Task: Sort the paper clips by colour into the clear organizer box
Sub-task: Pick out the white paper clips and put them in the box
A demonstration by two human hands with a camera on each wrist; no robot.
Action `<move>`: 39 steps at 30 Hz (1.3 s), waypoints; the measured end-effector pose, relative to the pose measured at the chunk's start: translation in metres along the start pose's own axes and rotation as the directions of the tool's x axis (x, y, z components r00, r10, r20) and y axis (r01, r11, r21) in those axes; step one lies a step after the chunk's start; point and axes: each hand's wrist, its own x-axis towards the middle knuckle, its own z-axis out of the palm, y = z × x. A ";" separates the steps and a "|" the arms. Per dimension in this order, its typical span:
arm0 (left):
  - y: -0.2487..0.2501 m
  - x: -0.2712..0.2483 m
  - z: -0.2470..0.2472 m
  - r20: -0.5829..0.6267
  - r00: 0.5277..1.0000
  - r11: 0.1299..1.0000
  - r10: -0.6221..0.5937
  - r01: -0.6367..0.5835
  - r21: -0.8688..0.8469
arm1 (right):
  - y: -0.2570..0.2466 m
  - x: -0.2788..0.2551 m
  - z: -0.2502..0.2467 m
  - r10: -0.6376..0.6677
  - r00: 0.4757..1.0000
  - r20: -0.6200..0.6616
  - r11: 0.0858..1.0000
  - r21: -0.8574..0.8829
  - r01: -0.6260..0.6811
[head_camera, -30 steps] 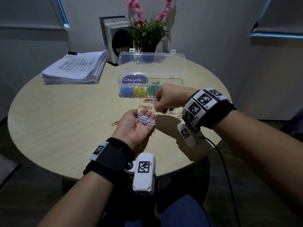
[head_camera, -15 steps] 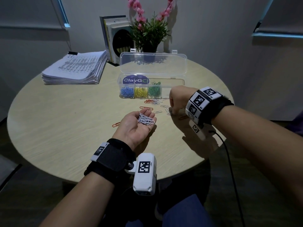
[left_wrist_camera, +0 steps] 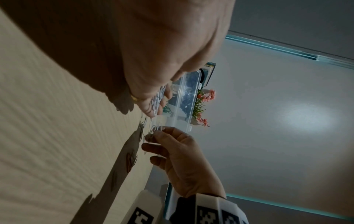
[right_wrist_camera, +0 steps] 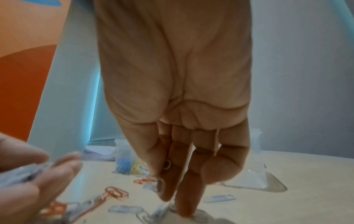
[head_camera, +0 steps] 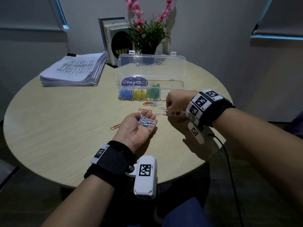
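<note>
My left hand [head_camera: 137, 128] lies palm up over the table and carries a pile of white paper clips [head_camera: 146, 121] on its relaxed fingers. To its right, my right hand [head_camera: 174, 102] points fingers-down at the loose clips on the table. In the right wrist view its thumb and forefinger [right_wrist_camera: 168, 186] pinch a white clip [right_wrist_camera: 161, 182], and the middle finger touches the tabletop. The clear organizer box [head_camera: 172, 86] stands behind with its lid up. It holds blue clips [head_camera: 125, 94], yellow clips [head_camera: 139, 94] and green clips [head_camera: 153, 93] in separate compartments.
Loose orange clips [head_camera: 145, 110] and white clips [head_camera: 155, 102] lie scattered between the box and my hands, with one orange clip [head_camera: 115, 126] left of my left hand. A paper stack [head_camera: 73, 71], books and a potted plant [head_camera: 148, 35] stand at the back of the round table [head_camera: 65, 120].
My right hand has moved from just above the left palm to the right and down onto the loose clips. The left hand has stayed still with its pile.
</note>
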 end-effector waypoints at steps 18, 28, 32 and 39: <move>-0.004 0.004 0.008 0.027 0.999 1.000 0.028 -0.028 -0.007 | -0.019 -0.014 -0.021 -0.108 0.993 -0.039 0.945 0.307 0.115; 0.005 0.005 -0.003 -0.003 0.999 0.999 0.042 -0.042 -0.031 | -0.017 -0.006 0.013 -0.105 0.991 0.086 0.994 -0.012 0.106; 0.006 0.005 -0.006 -0.006 0.999 0.998 0.044 -0.045 -0.046 | -0.017 -0.002 0.016 -0.122 0.988 0.097 0.989 -0.072 0.129; 0.009 0.003 -0.006 -0.001 0.999 0.997 0.049 -0.049 -0.060 | -0.023 0.014 0.017 -0.144 0.988 -0.058 0.988 0.055 0.147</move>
